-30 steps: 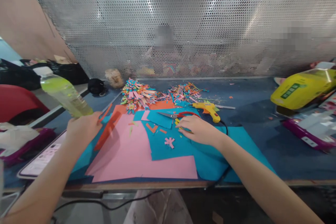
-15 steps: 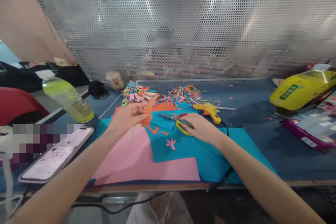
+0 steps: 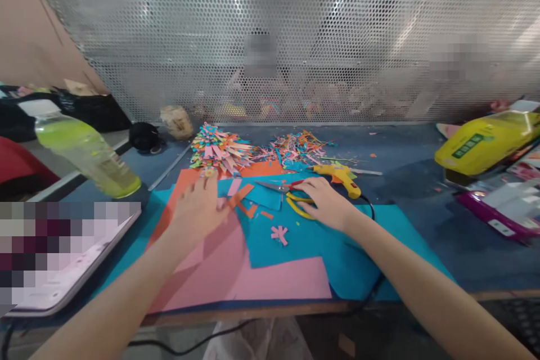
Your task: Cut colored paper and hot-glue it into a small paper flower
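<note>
My left hand [image 3: 197, 207] lies flat on the pink sheet [image 3: 270, 284] and orange sheet [image 3: 179, 188], fingers stretched out. A short orange paper strip [image 3: 239, 197] lies just off its fingertips. My right hand [image 3: 325, 202] is curled over the yellow and red handles of the scissors [image 3: 291, 194], which lie on the teal sheet [image 3: 320, 242] with blades pointing left. A small pink cut-out [image 3: 279, 233] lies on the teal sheet between my arms.
A yellow glue gun [image 3: 340, 174] with a black cable lies behind my right hand. Coloured paper pieces [image 3: 219, 152] and scraps [image 3: 295, 149] are heaped before the perforated metal screen [image 3: 270, 39]. A green bottle [image 3: 84, 157] and a phone [image 3: 63, 270] are left; a yellow pack [image 3: 485, 143] is right.
My left hand carried an orange strip from the left edge to the middle and now lies flat with the strip down beside it. My right hand moved onto the scissor handles.
</note>
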Demonstrator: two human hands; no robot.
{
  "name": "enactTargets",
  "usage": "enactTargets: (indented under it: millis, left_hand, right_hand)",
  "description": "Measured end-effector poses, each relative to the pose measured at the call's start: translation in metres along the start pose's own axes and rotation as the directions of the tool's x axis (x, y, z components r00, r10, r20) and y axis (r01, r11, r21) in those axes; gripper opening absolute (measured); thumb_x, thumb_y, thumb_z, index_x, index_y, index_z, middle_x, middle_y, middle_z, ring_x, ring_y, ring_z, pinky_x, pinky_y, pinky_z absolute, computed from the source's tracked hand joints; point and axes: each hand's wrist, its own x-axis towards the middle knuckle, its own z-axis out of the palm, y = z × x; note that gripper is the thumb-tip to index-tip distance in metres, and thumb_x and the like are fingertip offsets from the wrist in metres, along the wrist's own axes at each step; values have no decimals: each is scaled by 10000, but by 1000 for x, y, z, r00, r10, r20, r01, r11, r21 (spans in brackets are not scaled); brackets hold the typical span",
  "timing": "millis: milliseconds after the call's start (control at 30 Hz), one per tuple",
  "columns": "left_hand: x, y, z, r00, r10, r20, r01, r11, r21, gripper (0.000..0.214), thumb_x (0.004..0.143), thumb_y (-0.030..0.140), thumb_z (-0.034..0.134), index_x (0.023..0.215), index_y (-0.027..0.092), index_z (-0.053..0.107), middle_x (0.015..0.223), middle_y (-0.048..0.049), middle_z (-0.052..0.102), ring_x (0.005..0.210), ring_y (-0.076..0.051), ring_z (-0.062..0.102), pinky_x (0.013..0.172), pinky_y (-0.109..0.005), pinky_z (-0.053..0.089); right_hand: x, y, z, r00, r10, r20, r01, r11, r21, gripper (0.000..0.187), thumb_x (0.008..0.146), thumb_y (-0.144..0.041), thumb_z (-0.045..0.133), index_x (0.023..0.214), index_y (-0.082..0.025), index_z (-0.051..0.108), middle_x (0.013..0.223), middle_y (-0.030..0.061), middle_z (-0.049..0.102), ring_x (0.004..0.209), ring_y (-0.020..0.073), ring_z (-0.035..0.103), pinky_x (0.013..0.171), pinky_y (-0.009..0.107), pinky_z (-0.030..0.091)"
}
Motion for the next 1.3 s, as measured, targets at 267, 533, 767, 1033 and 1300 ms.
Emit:
enactTargets:
  millis: [267, 533, 767, 1033, 1300]
  left_hand:
    - [-8, 14, 1, 670, 719, 184, -739, 669, 79, 548, 777, 23, 393, 1293, 207, 379, 1128, -110, 596, 1064, -219, 530, 860, -344, 409]
    - [-5, 15, 2, 632, 745, 213, -775, 599, 202, 489, 791, -5, 358, 1231, 183, 458, 1002, -153, 640, 894, -205, 607, 702, -302, 480]
    - [-3, 12, 10, 793, 608, 30, -607, 794, -44, 411, 830, 111, 388, 1229, 190, 447, 1128, -114, 593, 992, -212, 561, 813, -348, 443]
    - [3, 20, 7, 997, 71, 7, -37, 592, -805, 234, 697, 273, 618, 918, 196, 600, 785, -28, 642, 742, -166, 624, 642, -267, 489]
    - [7, 33, -7, 977, -80, 199, 200, 1, -980, 384, 578, 211, 722, 947, 179, 622, 737, -12, 664, 661, -120, 619, 611, -224, 482]
  right_hand:
    - [5, 8, 1, 990, 22, 143, -7, 994, -107, 429, 809, -251, 533, 1195, -81, 457, 1093, 162, 559, 1013, 274, 502, 865, 412, 409]
    - [5, 0, -2, 984, 16, 175, 8, 991, -136, 410, 807, -199, 510, 1195, -81, 446, 1080, 175, 559, 985, 285, 509, 822, 419, 419]
    - [-1, 3, -6, 984, 31, 173, -29, 999, -17, 529, 673, -111, 515, 1193, -93, 418, 1068, 147, 542, 970, 277, 492, 800, 387, 412]
    - [-5, -4, -11, 988, 149, 39, -148, 988, -31, 502, 625, -112, 497, 1117, -118, 401, 1086, 148, 520, 921, 264, 543, 747, 371, 445]
    - [-8, -16, -19, 961, 215, -175, -123, 897, 425, 459, 727, -388, 574, 1031, -192, 290, 987, 94, 499, 731, 181, 570, 592, 293, 486]
